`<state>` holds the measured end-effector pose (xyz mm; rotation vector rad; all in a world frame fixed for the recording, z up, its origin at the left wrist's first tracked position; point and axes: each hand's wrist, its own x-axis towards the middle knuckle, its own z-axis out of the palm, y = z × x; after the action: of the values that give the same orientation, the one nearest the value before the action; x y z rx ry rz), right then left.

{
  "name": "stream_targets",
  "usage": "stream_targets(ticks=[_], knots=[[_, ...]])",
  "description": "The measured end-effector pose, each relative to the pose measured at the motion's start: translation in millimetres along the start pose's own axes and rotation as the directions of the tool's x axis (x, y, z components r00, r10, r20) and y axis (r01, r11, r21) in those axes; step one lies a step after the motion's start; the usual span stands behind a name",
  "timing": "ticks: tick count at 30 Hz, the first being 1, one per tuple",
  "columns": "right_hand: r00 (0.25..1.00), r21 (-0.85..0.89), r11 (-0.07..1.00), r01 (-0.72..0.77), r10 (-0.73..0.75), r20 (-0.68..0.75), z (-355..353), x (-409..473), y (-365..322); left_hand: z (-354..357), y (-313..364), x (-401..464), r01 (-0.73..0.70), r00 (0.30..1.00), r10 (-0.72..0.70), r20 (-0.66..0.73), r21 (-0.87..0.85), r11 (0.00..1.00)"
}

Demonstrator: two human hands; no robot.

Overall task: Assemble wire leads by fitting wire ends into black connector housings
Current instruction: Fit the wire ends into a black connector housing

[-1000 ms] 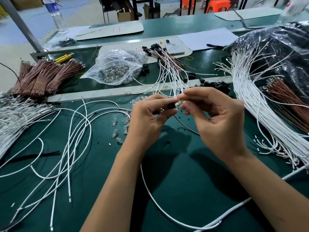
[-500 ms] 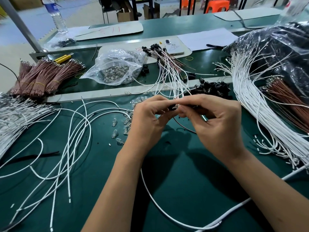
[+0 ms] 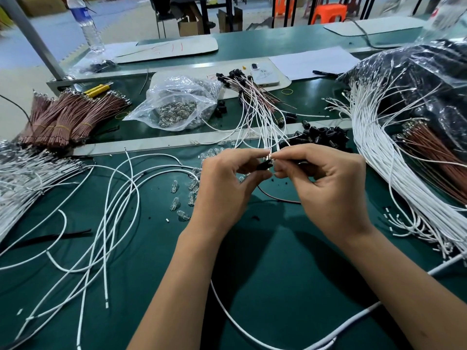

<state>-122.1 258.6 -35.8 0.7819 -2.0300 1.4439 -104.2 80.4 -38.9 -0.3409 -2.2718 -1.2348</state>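
Note:
My left hand (image 3: 222, 188) pinches a small black connector housing (image 3: 264, 164) between thumb and fingers, above the green table. My right hand (image 3: 326, 188) pinches a metal-tipped wire end (image 3: 270, 155) right at the housing's mouth. A brown wire (image 3: 273, 197) trails from the housing under my right hand, and a white wire (image 3: 227, 314) loops below between my forearms. A pile of loose black housings (image 3: 321, 136) lies just beyond my hands. Finished leads (image 3: 252, 107) with black housings fan out behind.
Loose white wires (image 3: 106, 223) spread at left, with a thick white bundle (image 3: 394, 168) at right beside brown wires (image 3: 434, 157). Brown wire bundles (image 3: 65, 117) sit far left. A plastic bag of small bulbs (image 3: 177, 107) stands centre back; loose bulbs (image 3: 175, 203) dot the mat.
Both hands have stayed together at the same spot. The fingers have shifted so the metal wire tip now shows at the housing between my fingertips.

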Motion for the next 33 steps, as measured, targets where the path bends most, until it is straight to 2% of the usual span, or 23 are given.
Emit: stream_targets(ticks=[4,10,17,22,33], knots=[[0.995,0.089,0.991,-0.095,0.092,0.032,2,-1,3,-1,1,0,0.006,1.0,-0.006,0.001,-0.029,1.0],[0.991,0.106,0.987,-0.123,0.116,0.071,0,3,8,-1,2,1,-0.016,1.0,0.016,0.006,-0.007,1.0],[0.963,0.256,0.931,-0.26,0.231,0.137,-2,3,13,-1,-1,1,0.011,0.999,-0.01,0.031,-0.026,1.0],[0.942,0.288,0.903,-0.318,0.268,0.202,-3,5,16,-2,-2,1,0.017,0.998,-0.015,0.053,-0.034,0.999],[0.965,0.065,0.991,-0.118,0.099,0.244,-9,6,16,-4,-1,-1,0.036,0.988,-0.031,0.154,-0.028,0.999]])
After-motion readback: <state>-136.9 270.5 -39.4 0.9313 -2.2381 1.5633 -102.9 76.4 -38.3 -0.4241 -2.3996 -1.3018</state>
